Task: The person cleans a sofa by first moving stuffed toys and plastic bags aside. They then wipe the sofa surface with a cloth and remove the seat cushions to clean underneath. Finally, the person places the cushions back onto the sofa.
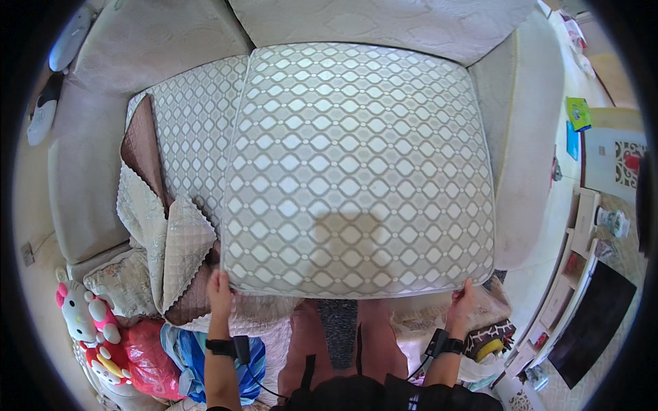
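Observation:
A large sofa seat cushion [349, 164], pale with a wavy grey lattice pattern, lies in front of me between the backrest and the right armrest. My left hand [220, 293] grips its near left corner. At the near right corner, my right hand [462, 295] has its fingers around the edge. A second cushion [195, 113] in the same fabric sits against its left side. Partly folded over that one is a quilted sofa cover [187, 226], cream with a brown underside. The undersides of both held corners are hidden.
The sofa backrest [380, 23] and right armrest [529, 138] border the cushion. Plush toys [79, 313], a red plastic bag [151, 354] and a blue striped bag [221, 359] are at lower left. A television [593, 323] stands on a white cabinet [552, 303] at right.

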Demonstrator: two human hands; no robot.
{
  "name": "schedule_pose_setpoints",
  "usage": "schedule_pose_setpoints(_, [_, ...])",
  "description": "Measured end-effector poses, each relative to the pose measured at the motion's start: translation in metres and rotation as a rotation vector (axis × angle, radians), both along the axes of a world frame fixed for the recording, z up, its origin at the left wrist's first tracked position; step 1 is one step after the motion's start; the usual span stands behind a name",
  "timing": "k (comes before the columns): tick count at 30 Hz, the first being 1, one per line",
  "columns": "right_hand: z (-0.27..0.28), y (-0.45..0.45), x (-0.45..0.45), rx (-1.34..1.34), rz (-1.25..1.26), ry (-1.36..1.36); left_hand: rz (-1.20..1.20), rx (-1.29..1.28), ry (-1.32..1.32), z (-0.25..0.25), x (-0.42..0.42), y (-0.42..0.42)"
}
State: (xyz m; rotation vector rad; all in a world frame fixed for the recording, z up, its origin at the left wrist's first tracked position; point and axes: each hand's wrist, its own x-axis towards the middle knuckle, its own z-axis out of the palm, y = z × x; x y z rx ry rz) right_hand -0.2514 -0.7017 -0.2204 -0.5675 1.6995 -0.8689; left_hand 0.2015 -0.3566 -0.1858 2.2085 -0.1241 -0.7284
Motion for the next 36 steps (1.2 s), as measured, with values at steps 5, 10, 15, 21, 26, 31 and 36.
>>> schedule_pose_setpoints(5, [0.167,-0.097,0.032,-0.302,0.089,0.186,0.027,-0.108,-0.172,0.172,0.055,-0.089])
schedule_pose_setpoints(10, [0.307,-0.256,0.137,-0.746,0.585,0.206,-0.174,-0.249,-0.278,0.265,0.174,-0.175])
schedule_pose_setpoints(15, [0.352,-0.329,0.220,-0.996,1.187,0.038,-0.168,-0.521,-0.178,0.286,0.177,-0.239])
schedule_pose_setpoints(21, [0.331,-0.302,0.258,-1.524,1.273,1.126,-0.158,-0.320,-0.307,0.269,0.158,-0.252])
schedule_pose_setpoints(26, [0.329,-0.294,0.250,-1.498,1.214,1.186,-0.007,-0.398,-0.394,0.276,0.173,-0.296])
schedule_pose_setpoints(31, [0.330,-0.299,0.237,-1.614,1.167,0.918,0.077,-0.431,-0.207,0.295,0.184,-0.309])
schedule_pose_setpoints(36, [0.344,-0.299,0.219,-1.470,1.007,0.415,0.065,-0.343,-0.033,0.286,0.197,-0.296])
